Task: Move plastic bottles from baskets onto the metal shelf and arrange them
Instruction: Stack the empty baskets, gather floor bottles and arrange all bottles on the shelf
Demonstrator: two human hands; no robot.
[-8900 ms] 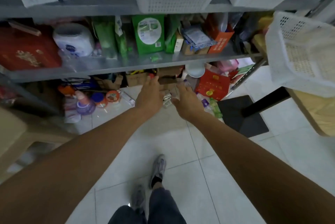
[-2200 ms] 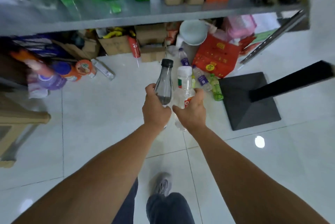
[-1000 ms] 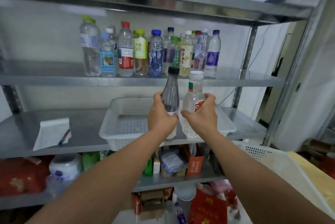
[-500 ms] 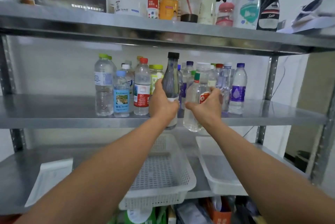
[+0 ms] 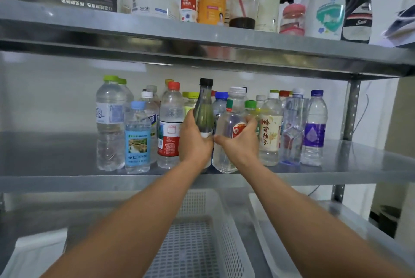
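We're wrapping our left hand (image 5: 195, 144) round the dark bottle (image 5: 203, 107) and our right hand (image 5: 241, 144) round the clear bottle (image 5: 228, 120), both upright so the bases are meeting the metal shelf (image 5: 56, 165) flat. They're hanging side by side right at its front edge, lining up with the gap in the row.

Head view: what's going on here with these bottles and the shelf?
A person holds two bottles at the front edge of the metal shelf, amid a row of standing bottles. The left hand grips a dark black-capped bottle, the right hand a clear white-capped bottle. Whether they rest on the shelf is unclear. Two white baskets sit below.
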